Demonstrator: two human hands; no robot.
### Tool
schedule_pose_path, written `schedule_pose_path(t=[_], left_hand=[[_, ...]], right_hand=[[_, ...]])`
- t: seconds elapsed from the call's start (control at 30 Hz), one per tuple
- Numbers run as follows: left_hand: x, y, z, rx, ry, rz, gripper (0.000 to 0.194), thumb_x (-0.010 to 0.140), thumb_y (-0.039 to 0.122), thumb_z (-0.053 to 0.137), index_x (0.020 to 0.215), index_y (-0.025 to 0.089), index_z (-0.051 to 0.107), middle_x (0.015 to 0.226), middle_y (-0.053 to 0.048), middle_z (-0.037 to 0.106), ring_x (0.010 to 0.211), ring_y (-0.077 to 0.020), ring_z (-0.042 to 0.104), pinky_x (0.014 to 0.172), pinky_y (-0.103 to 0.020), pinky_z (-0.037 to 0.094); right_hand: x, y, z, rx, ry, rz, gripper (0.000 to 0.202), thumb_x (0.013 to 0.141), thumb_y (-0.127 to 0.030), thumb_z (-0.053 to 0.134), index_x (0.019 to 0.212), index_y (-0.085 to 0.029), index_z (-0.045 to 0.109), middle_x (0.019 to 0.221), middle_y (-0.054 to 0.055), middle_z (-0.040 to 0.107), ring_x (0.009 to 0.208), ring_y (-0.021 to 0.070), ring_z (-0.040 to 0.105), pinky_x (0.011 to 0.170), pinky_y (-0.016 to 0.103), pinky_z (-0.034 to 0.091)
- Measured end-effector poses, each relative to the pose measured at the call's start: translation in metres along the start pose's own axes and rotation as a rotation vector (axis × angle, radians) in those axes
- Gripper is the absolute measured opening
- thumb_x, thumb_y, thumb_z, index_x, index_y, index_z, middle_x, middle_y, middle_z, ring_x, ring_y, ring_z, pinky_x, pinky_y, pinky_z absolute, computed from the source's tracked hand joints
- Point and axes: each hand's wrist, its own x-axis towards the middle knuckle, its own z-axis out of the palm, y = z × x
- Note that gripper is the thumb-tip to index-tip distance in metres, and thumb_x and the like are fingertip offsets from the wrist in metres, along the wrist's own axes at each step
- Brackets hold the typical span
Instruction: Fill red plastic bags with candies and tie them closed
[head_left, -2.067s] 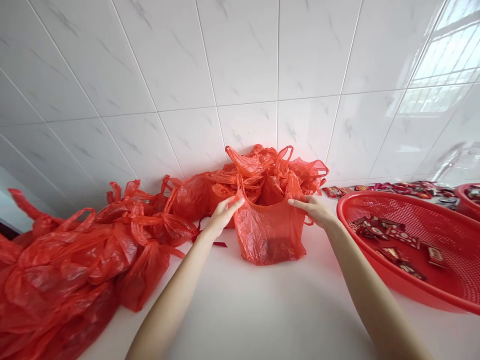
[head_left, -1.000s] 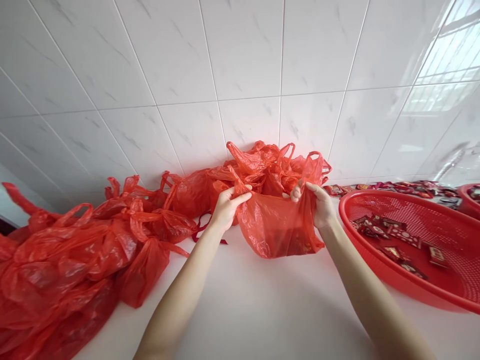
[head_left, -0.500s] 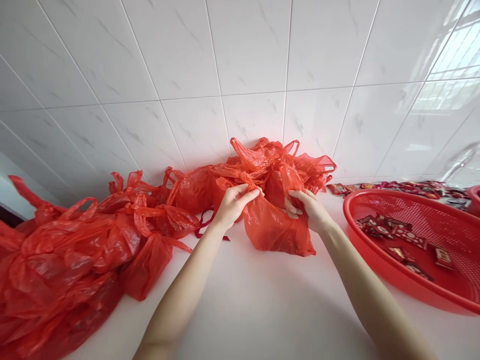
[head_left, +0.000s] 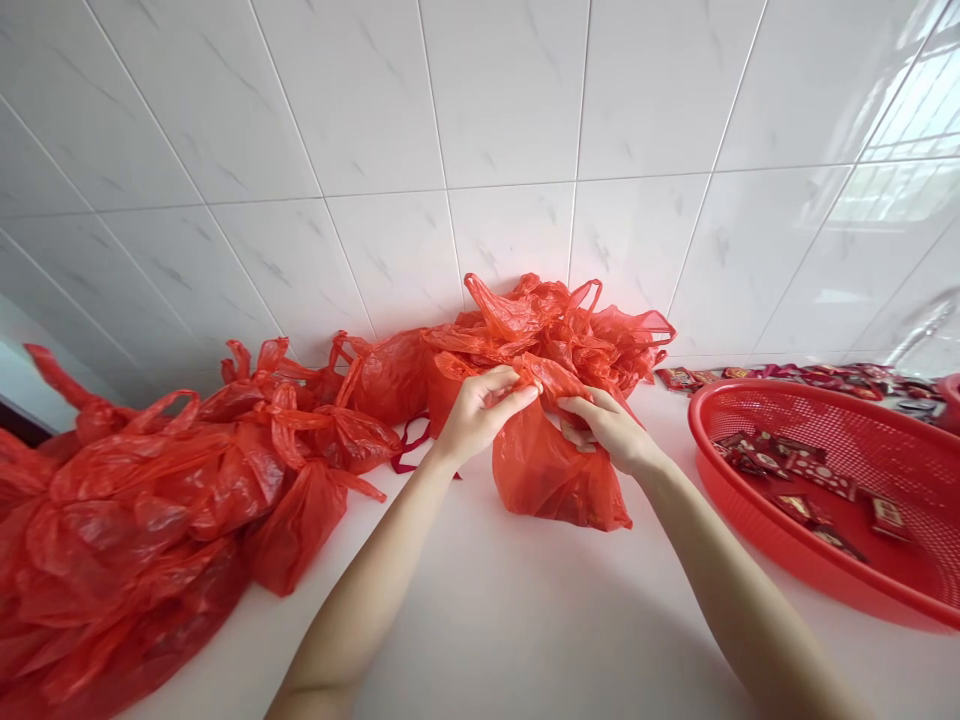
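A thin red plastic bag (head_left: pixel 559 480) hangs between my two hands, just above the white table (head_left: pixel 487 620). My left hand (head_left: pixel 484 410) pinches one handle of it between thumb and finger. On the other side, my right hand (head_left: pixel 604 428) grips the bag's other handle, its lower fingers partly hidden behind the plastic. The two handles come together in a loop near my fingertips; whether they are crossed I cannot tell. Something darker shows faintly through the bag's bottom. Directly behind stands a heap of loose red plastic bags (head_left: pixel 525 305).
Filled, tied red bags (head_left: pixel 165 500) are piled on the left. At the right, a red plastic basket (head_left: pixel 705 460) holds several small wrapped snacks (head_left: pixel 817 475). More wrapped packets (head_left: pixel 825 378) lie behind it along the tiled wall (head_left: pixel 510 110). A dark red ribbon (head_left: pixel 409 455) lies left of my hands.
My hands have come closer together, bringing the bag's handles toward each other. The bag's opening has narrowed and its bottom has dropped slightly.
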Motion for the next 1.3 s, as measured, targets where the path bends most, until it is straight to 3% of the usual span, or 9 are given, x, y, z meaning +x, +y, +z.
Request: schedule_pose_path(t=[0.1, 0.17, 0.27, 0.43, 0.6, 0.8, 0.93, 1.13, 1.3], left_hand=[[-0.003, 0.004, 0.002, 0.124, 0.038, 0.111, 0.024, 0.085, 0.042, 0.072, 0.077, 0.02, 0.075, 0.127, -0.011, 0.066, 0.131, -0.0307, 0.055, 0.105, -0.042, 0.048], [-0.005, 0.006, 0.002, 0.179, 0.045, 0.145, 0.021, 0.086, 0.039, 0.071, 0.077, 0.021, 0.075, 0.136, -0.011, 0.062, 0.138, -0.031, 0.05, 0.111, -0.043, 0.044], [-0.006, 0.008, 0.003, 0.151, -0.001, 0.144, 0.018, 0.087, 0.036, 0.07, 0.082, 0.021, 0.076, 0.127, -0.01, 0.066, 0.126, -0.0275, 0.059, 0.108, -0.04, 0.047], [-0.004, 0.005, 0.003, 0.1, 0.056, 0.041, 0.017, 0.083, 0.036, 0.073, 0.08, 0.019, 0.075, 0.091, -0.005, 0.069, 0.089, -0.0201, 0.067, 0.08, -0.033, 0.054], [-0.004, 0.005, 0.001, 0.199, 0.17, -0.048, 0.025, 0.072, 0.034, 0.082, 0.091, 0.019, 0.075, 0.093, -0.003, 0.072, 0.092, -0.0215, 0.065, 0.085, -0.034, 0.052], [-0.006, 0.013, 0.0, 0.268, 0.028, -0.104, 0.027, 0.074, 0.032, 0.079, 0.097, 0.021, 0.072, 0.077, 0.002, 0.063, 0.075, -0.0167, 0.058, 0.072, -0.029, 0.048], [-0.007, 0.016, 0.001, 0.206, -0.055, -0.049, 0.017, 0.079, 0.028, 0.072, 0.093, 0.02, 0.067, 0.084, 0.0, 0.065, 0.08, -0.0169, 0.061, 0.077, -0.029, 0.051], [-0.007, 0.013, 0.0, 0.152, 0.131, 0.057, 0.021, 0.088, 0.038, 0.068, 0.097, 0.02, 0.065, 0.086, -0.001, 0.065, 0.085, -0.0173, 0.065, 0.084, -0.03, 0.053], [-0.007, 0.015, -0.006, 0.122, 0.196, 0.097, 0.027, 0.091, 0.041, 0.064, 0.108, 0.02, 0.068, 0.11, -0.006, 0.072, 0.083, -0.0168, 0.069, 0.084, -0.033, 0.057]], right_hand=[[-0.002, -0.001, 0.002, -0.007, -0.007, 0.018, 0.028, 0.085, -0.034, 0.058, 0.066, -0.023, 0.04, 0.05, -0.009, 0.034, 0.045, 0.0067, 0.024, 0.045, 0.025, 0.015], [-0.003, 0.0, 0.002, -0.009, -0.018, 0.024, 0.029, 0.084, -0.035, 0.059, 0.067, -0.023, 0.039, 0.051, -0.01, 0.034, 0.045, 0.0061, 0.024, 0.045, 0.025, 0.015], [-0.004, 0.002, 0.003, -0.021, -0.081, -0.001, 0.023, 0.086, -0.035, 0.058, 0.074, -0.022, 0.043, 0.052, -0.011, 0.031, 0.045, 0.0058, 0.023, 0.045, 0.024, 0.016], [-0.006, 0.004, 0.003, -0.107, -0.116, -0.034, 0.018, 0.091, -0.035, 0.056, 0.082, -0.022, 0.047, 0.055, -0.012, 0.033, 0.047, 0.0061, 0.026, 0.046, 0.023, 0.02], [-0.009, 0.0, 0.005, -0.174, -0.146, -0.061, 0.029, 0.093, -0.041, 0.06, 0.078, -0.021, 0.045, 0.065, -0.008, 0.045, 0.051, 0.0059, 0.039, 0.048, 0.023, 0.028], [-0.011, -0.005, 0.009, -0.213, -0.147, -0.103, 0.042, 0.094, -0.058, 0.057, 0.079, -0.02, 0.05, 0.063, -0.007, 0.044, 0.051, 0.0063, 0.038, 0.047, 0.023, 0.027], [-0.014, -0.006, 0.011, -0.201, -0.084, -0.137, 0.041, 0.093, -0.058, 0.061, 0.08, -0.021, 0.049, 0.057, -0.01, 0.034, 0.047, 0.0056, 0.031, 0.045, 0.022, 0.026], [-0.012, -0.003, 0.011, -0.206, -0.054, -0.171, 0.042, 0.089, -0.056, 0.067, 0.078, -0.022, 0.045, 0.056, -0.011, 0.035, 0.047, 0.0056, 0.029, 0.044, 0.021, 0.024], [-0.006, 0.002, 0.006, -0.068, 0.119, -0.154, 0.045, 0.088, -0.061, 0.065, 0.075, -0.021, 0.05, 0.05, -0.01, 0.033, 0.045, 0.0063, 0.024, 0.041, 0.021, 0.021]])
